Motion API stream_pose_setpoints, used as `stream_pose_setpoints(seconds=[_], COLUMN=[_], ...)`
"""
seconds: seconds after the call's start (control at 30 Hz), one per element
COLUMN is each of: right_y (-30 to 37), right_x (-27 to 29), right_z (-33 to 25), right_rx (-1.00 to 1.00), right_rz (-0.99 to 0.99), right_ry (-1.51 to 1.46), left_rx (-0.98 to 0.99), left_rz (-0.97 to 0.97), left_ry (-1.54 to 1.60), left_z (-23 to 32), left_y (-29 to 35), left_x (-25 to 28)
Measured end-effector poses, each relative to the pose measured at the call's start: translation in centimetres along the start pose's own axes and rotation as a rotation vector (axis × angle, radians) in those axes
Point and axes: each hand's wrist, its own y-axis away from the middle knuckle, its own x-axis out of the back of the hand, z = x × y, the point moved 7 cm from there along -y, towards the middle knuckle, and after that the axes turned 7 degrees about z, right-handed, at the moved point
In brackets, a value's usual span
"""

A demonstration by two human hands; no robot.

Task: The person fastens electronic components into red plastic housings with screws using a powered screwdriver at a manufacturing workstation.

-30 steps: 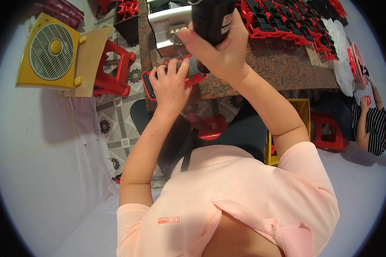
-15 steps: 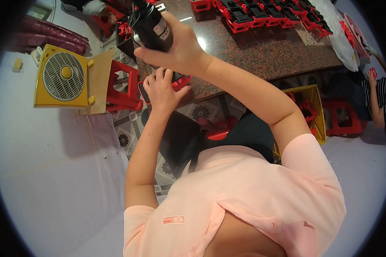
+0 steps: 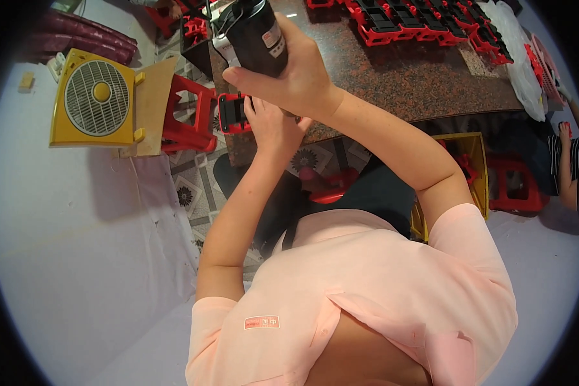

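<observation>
My right hand (image 3: 305,74) is wrapped round a black cylindrical power screwdriver (image 3: 258,42), raised over the left end of the table. Its lower tip is mostly hidden behind my hands. Below it, my left hand (image 3: 273,132) grips a red and black plastic part (image 3: 233,114) at the table's near left corner. The part's left end, a red frame around black pieces, shows past my fingers. My left fingertips are partly covered by my right hand.
Rows of similar red and black parts (image 3: 412,26) lie on the speckled stone table (image 3: 392,90). A yellow crate (image 3: 479,174) stands below its right side, near a red stool (image 3: 514,186). Leftward are another red stool (image 3: 193,109) and a yellow fan (image 3: 96,96). A person in stripes (image 3: 566,161) is at far right.
Both hands and the screwdriver have shifted right in the view. The part now shows to the left of my left hand, turned differently. The whole view has shifted slightly.
</observation>
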Motion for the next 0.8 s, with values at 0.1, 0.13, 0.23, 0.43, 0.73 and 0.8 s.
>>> stream_pose_setpoints(seconds=[0.1,0.13,0.23,0.43,0.73,0.8], right_y=[0.0,-0.1,-0.2,-0.4,-1.1,-1.3], right_x=[0.1,0.2,0.2,0.4,0.7,0.7], right_z=[-0.4,-0.4,-0.9,-0.8,-2.6,-1.9], right_rx=[0.084,0.103,0.208,0.269,0.079,0.33], right_rz=[0.015,0.047,0.095,0.096,0.054,-0.038], right_ry=[0.046,0.02,0.09,0.091,-0.116,0.088], left_rx=[-0.039,-0.076,-0.039,-0.095,-0.039,0.006], left_rz=[0.066,0.07,-0.119,0.03,-0.116,-0.1], left_ry=[0.05,0.044,0.085,0.091,0.023,0.079], left_z=[0.1,0.0,-1.6,-0.5,-1.6,-2.0], left_y=[0.2,0.3,0.9,-0.6,0.6,0.8], left_x=[0.0,-0.1,-2.7,-1.8,-3.8,-4.1])
